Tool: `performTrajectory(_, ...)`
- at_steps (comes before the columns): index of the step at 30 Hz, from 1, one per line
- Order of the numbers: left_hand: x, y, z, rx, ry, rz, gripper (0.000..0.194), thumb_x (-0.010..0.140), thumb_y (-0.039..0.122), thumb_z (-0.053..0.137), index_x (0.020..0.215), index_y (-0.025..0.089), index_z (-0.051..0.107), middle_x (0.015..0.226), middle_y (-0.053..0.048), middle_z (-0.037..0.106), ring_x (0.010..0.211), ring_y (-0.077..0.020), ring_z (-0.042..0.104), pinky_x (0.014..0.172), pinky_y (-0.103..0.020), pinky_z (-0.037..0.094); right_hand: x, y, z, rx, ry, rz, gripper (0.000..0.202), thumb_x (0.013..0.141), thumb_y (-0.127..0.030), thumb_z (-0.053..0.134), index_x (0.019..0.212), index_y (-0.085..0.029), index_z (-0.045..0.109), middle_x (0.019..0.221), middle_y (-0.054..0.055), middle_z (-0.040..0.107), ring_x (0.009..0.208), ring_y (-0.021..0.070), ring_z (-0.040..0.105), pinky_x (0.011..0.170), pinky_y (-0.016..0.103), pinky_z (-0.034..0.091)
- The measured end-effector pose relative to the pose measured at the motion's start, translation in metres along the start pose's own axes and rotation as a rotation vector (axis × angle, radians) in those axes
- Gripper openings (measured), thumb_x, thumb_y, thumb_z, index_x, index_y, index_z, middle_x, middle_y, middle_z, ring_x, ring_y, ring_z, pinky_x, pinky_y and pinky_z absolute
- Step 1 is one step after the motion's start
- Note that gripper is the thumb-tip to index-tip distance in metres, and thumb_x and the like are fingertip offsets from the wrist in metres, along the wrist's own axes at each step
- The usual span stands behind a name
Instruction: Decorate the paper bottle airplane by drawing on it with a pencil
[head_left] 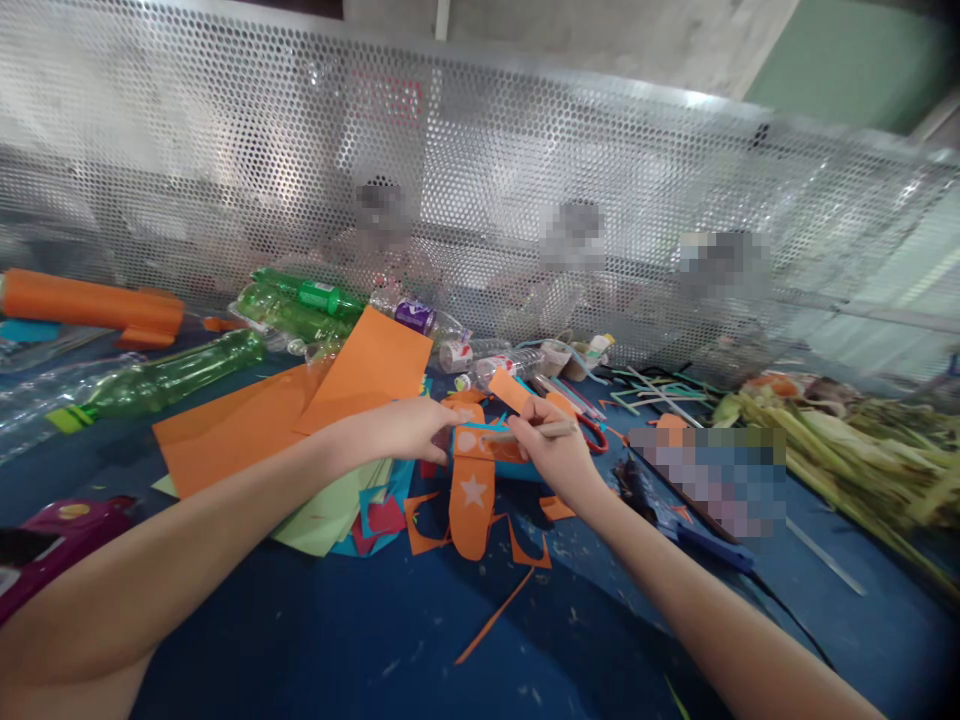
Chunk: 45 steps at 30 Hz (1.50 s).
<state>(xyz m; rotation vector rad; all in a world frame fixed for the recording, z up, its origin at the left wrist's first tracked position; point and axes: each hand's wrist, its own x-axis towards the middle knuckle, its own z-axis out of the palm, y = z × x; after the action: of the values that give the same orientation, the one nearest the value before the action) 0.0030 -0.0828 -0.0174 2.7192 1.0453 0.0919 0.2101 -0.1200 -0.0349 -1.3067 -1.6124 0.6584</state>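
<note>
My left hand (411, 428) presses down on an orange paper craft piece (472, 500) that has a white star and lies on the blue table (315, 630). A thin wooden stick (541, 432) lies level in my right hand (551, 445), its tip pointing left over the top of the craft piece. Both hands meet over the piece, which sits on a light blue part. Red-handled scissors (596, 432) lie just right of my right hand.
Orange paper sheets (300, 405) and green and blue paper lie to the left. Green plastic bottles (180, 372) and clear bottles line the perforated metal wall (480, 180). Orange scraps litter the table. Green plant stalks (847, 450) lie at right, a glue gun (675, 520) beside them.
</note>
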Motion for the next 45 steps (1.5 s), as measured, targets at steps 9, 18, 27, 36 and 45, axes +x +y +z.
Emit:
performTrajectory(9, 0.0003, 0.0004, -0.0018, 0.009, -0.003, 0.004, 0.048, 0.072, 0.023, 0.069, 0.118, 0.026, 0.057, 0.094, -0.002, 0.067, 0.077, -0.018, 0.061, 0.059, -0.022, 0.037, 0.0029, 0.0048, -0.0015, -0.005, 0.044, -0.028, 0.023, 0.071, -0.021, 0.051, 0.056, -0.023, 0.034, 0.041, -0.008, 0.038, 0.042, 0.0105, 0.034, 0.045, 0.025, 0.026)
performTrajectory(18, -0.0003, 0.0017, -0.0021, 0.007, -0.003, -0.008, 0.049, 0.071, 0.022, 0.069, 0.119, 0.025, 0.058, 0.092, -0.003, 0.068, 0.075, -0.0181, 0.061, 0.057, -0.022, 0.036, 0.0038, 0.0031, -0.0033, -0.034, 0.068, -0.038, 0.023, 0.071, -0.021, 0.051, 0.055, -0.023, 0.034, 0.043, -0.008, 0.038, 0.044, 0.0108, 0.035, 0.046, 0.025, 0.028)
performTrajectory(27, 0.0001, 0.0018, -0.0024, -0.013, -0.016, -0.015, 0.047, 0.072, 0.023, 0.069, 0.117, 0.025, 0.058, 0.094, -0.002, 0.068, 0.078, -0.0183, 0.061, 0.06, -0.022, 0.038, 0.0037, 0.003, -0.002, -0.008, 0.047, -0.037, 0.023, 0.071, -0.022, 0.052, 0.055, -0.023, 0.035, 0.041, -0.008, 0.039, 0.042, 0.0106, 0.036, 0.045, 0.025, 0.028)
performTrajectory(36, 0.0005, -0.0015, 0.0005, -0.015, -0.006, 0.008, 0.047, 0.073, 0.026, 0.067, 0.119, 0.026, 0.057, 0.096, -0.004, 0.067, 0.08, -0.0206, 0.061, 0.061, -0.024, 0.038, 0.0026, 0.0012, -0.0021, -0.023, 0.047, -0.034, 0.023, 0.07, -0.021, 0.052, 0.054, -0.023, 0.035, 0.041, -0.007, 0.04, 0.043, 0.0108, 0.037, 0.046, 0.025, 0.029)
performTrajectory(45, 0.0004, -0.001, -0.001, -0.023, -0.013, 0.015, 0.046, 0.073, 0.024, 0.067, 0.118, 0.025, 0.058, 0.097, -0.003, 0.067, 0.08, -0.0194, 0.061, 0.061, -0.023, 0.038, 0.0041, 0.0033, -0.0022, -0.017, 0.036, -0.031, 0.022, 0.071, -0.023, 0.051, 0.056, -0.023, 0.035, 0.041, -0.008, 0.038, 0.042, 0.0107, 0.035, 0.046, 0.025, 0.028)
